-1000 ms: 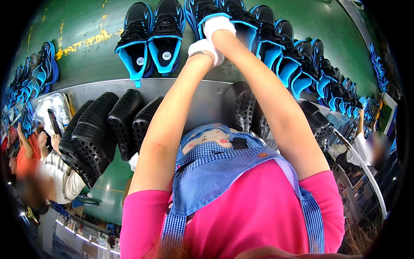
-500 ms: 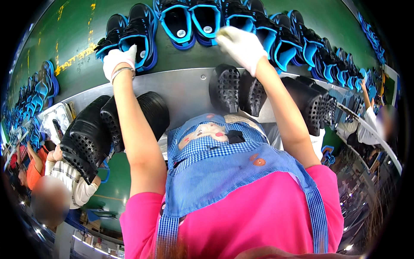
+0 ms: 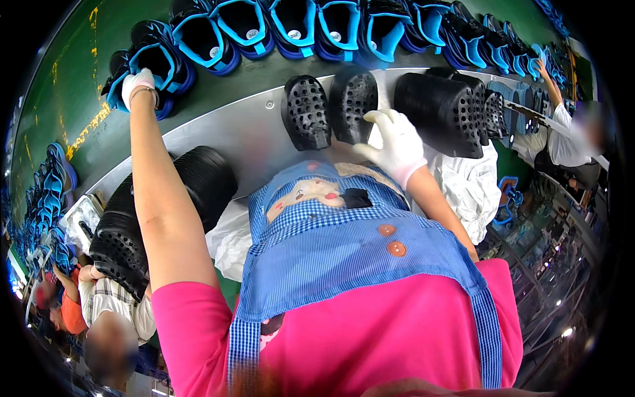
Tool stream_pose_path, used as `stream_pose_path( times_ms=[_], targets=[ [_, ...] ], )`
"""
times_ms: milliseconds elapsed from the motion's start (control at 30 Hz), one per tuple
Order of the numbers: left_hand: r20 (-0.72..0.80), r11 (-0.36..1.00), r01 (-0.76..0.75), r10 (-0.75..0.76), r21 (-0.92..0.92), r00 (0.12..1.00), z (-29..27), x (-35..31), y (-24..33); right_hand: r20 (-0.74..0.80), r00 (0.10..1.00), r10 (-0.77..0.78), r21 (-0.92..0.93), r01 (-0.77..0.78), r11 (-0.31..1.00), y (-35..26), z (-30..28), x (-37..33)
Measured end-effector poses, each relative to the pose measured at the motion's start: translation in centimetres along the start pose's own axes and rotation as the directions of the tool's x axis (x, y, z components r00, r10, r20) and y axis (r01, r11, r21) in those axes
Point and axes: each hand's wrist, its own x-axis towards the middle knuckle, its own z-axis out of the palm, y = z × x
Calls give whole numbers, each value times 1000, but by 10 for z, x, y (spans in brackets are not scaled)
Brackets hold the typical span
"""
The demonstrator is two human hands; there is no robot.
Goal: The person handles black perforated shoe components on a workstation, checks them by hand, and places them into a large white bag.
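My left hand [image 3: 139, 90], in a white glove, reaches to the far left end of a row of black-and-blue shoes. Its fingers curl over the heel edge of a shoe [image 3: 161, 61]; part of the grip is hidden behind the hand. My right hand [image 3: 397, 147], also gloved, hovers near my apron with thumb and fingers apart and nothing seen between them. Just beyond its fingertips stands a black perforated shoe-shaped piece [image 3: 354, 102], with a similar piece [image 3: 305, 114] to its left. Whether the fingertips touch the nearer piece I cannot tell.
More shoes [image 3: 291, 30] line the green surface [image 3: 218, 86], heels toward me. Stacks of black shaped pieces stand on the metal ledge [image 3: 254, 122] at left [image 3: 205, 182] and right [image 3: 433, 109]. Co-workers are at both sides. White bags [image 3: 463, 185] lie beside my apron.
My right hand has come back from the shoes toward the black perforated pieces near me. My left hand stays at the left shoes. The whole view has shifted.
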Motion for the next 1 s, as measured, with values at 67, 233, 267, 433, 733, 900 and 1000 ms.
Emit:
stream_pose_path(
  times_ms=[67,233,267,433,733,900,1000],
  targets=[
    [38,1000,22,-23,18,999,-4,-4,-1,10,1000,-20,-17,20,1000,-1,5,-4],
    [-303,953,-295,262,-68,916,-20,-78,1,-28,999,-44,-17,43,999,10,18,-6],
    [-358,905,-407,343,-119,868,-11,-101,11,-18,1000,-24,-23,23,999,15,18,-7],
    [-286,648,-706,645,-287,708,22,-197,-2,-1,993,-120,24,119,993,17,10,-7],
    [612,197,891,784,-409,107,4,-358,18,-33,932,-361,333,351,875,-13,-49,-10],
    [518,61,822,802,-566,297,10,-358,18,100,963,-250,462,178,869,-18,-45,5],
    [463,41,686,767,-726,444,7,-350,14,211,964,-159,374,71,925,-30,-42,15]
  ],
)
